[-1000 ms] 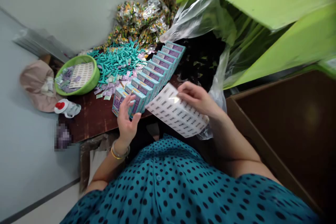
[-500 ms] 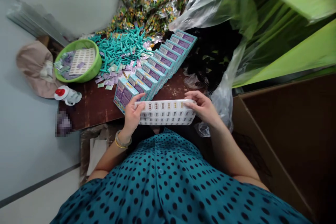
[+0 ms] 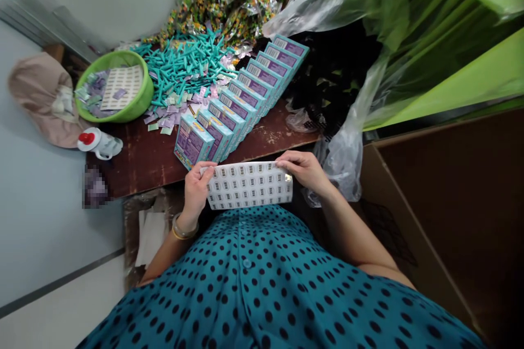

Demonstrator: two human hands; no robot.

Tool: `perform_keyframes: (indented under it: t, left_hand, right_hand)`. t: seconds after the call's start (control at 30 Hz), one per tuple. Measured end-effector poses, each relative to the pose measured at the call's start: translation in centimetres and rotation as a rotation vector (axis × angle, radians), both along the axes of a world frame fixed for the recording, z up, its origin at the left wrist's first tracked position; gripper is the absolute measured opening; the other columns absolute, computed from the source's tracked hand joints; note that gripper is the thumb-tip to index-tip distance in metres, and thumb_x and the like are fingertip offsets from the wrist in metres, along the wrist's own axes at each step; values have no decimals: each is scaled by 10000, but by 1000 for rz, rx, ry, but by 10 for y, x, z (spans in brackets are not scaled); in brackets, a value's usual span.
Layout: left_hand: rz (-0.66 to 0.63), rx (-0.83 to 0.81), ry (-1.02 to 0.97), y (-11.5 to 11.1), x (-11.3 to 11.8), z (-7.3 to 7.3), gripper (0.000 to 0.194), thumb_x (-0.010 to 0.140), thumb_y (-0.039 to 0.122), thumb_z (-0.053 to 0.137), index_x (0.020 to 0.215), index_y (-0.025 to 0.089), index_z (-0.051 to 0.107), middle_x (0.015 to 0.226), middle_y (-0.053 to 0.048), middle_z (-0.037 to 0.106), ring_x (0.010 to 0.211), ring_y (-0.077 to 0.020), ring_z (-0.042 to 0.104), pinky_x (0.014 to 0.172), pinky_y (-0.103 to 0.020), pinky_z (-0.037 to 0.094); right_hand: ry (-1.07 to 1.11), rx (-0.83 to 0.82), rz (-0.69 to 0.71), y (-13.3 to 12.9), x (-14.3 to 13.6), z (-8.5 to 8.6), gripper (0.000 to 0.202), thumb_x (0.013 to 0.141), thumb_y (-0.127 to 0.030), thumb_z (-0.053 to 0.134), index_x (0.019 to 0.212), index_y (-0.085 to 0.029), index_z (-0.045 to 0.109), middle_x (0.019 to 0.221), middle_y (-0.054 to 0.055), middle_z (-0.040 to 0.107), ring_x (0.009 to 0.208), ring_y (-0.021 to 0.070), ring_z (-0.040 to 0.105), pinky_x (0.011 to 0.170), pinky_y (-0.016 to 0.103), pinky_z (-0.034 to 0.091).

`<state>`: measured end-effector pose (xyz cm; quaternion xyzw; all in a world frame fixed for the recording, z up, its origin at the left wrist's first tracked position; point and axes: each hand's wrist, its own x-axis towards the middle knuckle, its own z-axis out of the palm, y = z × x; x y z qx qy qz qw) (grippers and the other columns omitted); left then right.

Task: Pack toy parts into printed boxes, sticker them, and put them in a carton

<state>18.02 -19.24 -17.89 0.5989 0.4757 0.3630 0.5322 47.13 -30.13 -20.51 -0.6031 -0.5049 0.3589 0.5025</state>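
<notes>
A white sheet of round stickers (image 3: 249, 188) is stretched between my hands in front of my waist, its printed rows facing me. My left hand (image 3: 196, 188) pinches its upper left corner between thumb and fingers. At the upper right corner, my right hand (image 3: 305, 170) grips the edge the same way. Just beyond the sheet, a slanting row of small blue and purple boxes (image 3: 229, 112) stands on the dark red table (image 3: 139, 158). The nearest box is close to my left fingertips.
A green basket (image 3: 147, 90) holds small packets and another sticker sheet. Beside it lie a heap of teal sticks (image 3: 184, 68), a white jug with a red lid (image 3: 100, 143) and a pink cloth (image 3: 45, 98). A plastic-lined green container (image 3: 446, 76) and a cardboard box (image 3: 429, 202) stand right.
Both hands have shifted slightly left with the sticker sheet, which now hangs lower and faces me more fully. My right hand's grip has moved inward. The view has also shifted a little.
</notes>
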Motion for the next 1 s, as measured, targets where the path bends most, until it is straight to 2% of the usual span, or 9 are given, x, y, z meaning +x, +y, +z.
perform_keyframes:
  t: [0.07,0.13,0.2,0.3,0.4,0.7,0.83,0.93,1.0]
  left_hand:
    - [12,331,217,-2,-2,1,214,927,386,659,1006,213,756,995,-65,771,949,-230,701,867,-369,541]
    - [-55,626,375,-8,4,3,220,940,341,656,1100,236,764,1208,-83,754,1240,-285,627,1073,-461,452]
    - [-218,742,427,-15,17,2,253,942,349,668,1150,237,758,1234,-92,748,1289,-297,602,1102,-473,426]
    - [-405,644,367,-23,36,-6,243,983,393,618,1016,214,779,955,-72,771,927,-212,707,855,-344,524]
    - [-438,526,289,-23,45,-11,298,1001,394,591,853,211,775,751,-35,712,683,-150,644,666,-282,480]
    - [-445,374,204,-4,45,-3,156,910,329,719,835,210,785,768,-28,744,678,-149,652,672,-277,487]
    - [-492,354,199,-1,42,2,216,916,366,702,787,212,783,728,-31,739,646,-153,650,642,-279,488]
    - [-517,370,195,-1,38,4,240,926,370,682,772,212,778,727,-35,743,646,-152,655,654,-279,496]
    - [-500,373,209,-1,36,4,256,926,377,679,754,211,770,720,-35,742,636,-152,651,648,-281,494]
  right_hand:
    - [-33,27,17,1,-9,-1,306,906,-482,696,780,-219,789,751,30,737,672,159,650,643,286,500]
    - [-69,54,55,3,-19,0,294,923,-464,688,789,-222,788,768,33,740,682,162,658,666,294,511]
    - [-106,78,92,5,-28,4,281,933,-461,688,813,-230,793,798,41,750,708,173,674,695,306,526]
    - [-161,122,82,8,-34,7,266,927,-470,701,828,-244,800,814,48,759,732,187,683,720,323,538]
    - [-154,136,13,8,-31,6,273,891,-474,744,757,-239,783,758,39,746,688,185,669,688,324,532]
    - [-48,129,-15,6,-33,1,209,884,-422,753,813,-229,785,787,26,746,713,172,667,685,304,506]
    - [-75,99,-2,9,-43,-4,430,932,-552,643,681,-211,716,659,14,671,599,152,590,591,294,449]
    - [20,56,-112,14,-40,-13,633,963,-682,503,554,-207,595,564,12,583,526,143,527,547,296,426]
    - [101,35,-209,18,-30,-15,690,979,-722,416,542,-214,580,535,19,564,514,153,541,552,304,450]
